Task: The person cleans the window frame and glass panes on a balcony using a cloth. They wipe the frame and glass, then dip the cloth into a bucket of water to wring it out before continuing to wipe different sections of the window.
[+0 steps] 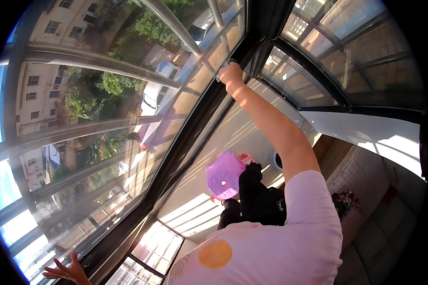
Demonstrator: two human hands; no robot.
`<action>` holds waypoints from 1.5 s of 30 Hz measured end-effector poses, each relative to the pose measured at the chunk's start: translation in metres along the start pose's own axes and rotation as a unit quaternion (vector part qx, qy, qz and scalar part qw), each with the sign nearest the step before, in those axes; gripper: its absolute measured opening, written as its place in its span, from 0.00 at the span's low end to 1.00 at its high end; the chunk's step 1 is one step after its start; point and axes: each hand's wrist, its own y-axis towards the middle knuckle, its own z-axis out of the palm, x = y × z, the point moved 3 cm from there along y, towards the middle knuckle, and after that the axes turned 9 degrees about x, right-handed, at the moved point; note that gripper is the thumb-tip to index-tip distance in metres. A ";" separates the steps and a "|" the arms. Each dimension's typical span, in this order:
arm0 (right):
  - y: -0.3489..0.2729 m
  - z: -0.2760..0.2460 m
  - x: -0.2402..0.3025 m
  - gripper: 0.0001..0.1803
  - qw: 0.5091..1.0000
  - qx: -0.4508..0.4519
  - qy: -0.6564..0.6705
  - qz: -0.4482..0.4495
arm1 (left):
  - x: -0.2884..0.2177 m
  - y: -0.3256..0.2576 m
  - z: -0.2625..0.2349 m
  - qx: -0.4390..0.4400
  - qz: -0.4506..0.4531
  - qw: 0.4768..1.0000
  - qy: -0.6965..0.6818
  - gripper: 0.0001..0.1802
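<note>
My right arm reaches up and forward to the far corner of the black window frame (pixel 198 113). There my right hand (pixel 230 76) is closed, pressed against the frame. Grey edges of something soft, like a cloth (pixel 220 77), show beside the fist; most of it is hidden by the fingers. At the lower left, my left hand (pixel 67 271) has its fingers spread beside the window glass and frame, with nothing in it. Its forearm is mostly out of view.
A pink plastic stool (pixel 225 175) stands on the sunlit floor by my feet, a pink slipper (pixel 246 159) next to it. Metal bars (pixel 100 61) run outside the window. More black-framed panes (pixel 302 78) stand at the right, above a white wall (pixel 361 128). Part of a bucket (pixel 277 160) shows behind my arm.
</note>
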 end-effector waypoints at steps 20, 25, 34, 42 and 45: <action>-0.353 0.322 -0.146 0.11 0.807 0.349 0.283 0.383 | -0.011 0.051 -0.014 -0.062 0.009 0.997 -0.042 0.47; -0.280 0.242 -0.115 0.05 0.782 0.353 0.351 0.375 | -0.009 0.006 0.003 -0.005 -0.036 0.997 -0.074 0.47; -0.426 0.307 -0.132 0.10 0.851 0.407 0.089 0.318 | -0.013 0.006 0.003 0.013 -0.056 0.990 -0.132 0.49; -0.438 0.262 -0.134 0.14 0.791 0.473 0.277 0.273 | -0.022 -0.001 0.009 -0.002 -0.104 0.972 -0.209 0.49; -0.411 0.238 -0.135 0.15 0.669 0.617 0.327 0.257 | -0.026 0.024 -0.002 -0.054 -0.077 0.969 -0.229 0.54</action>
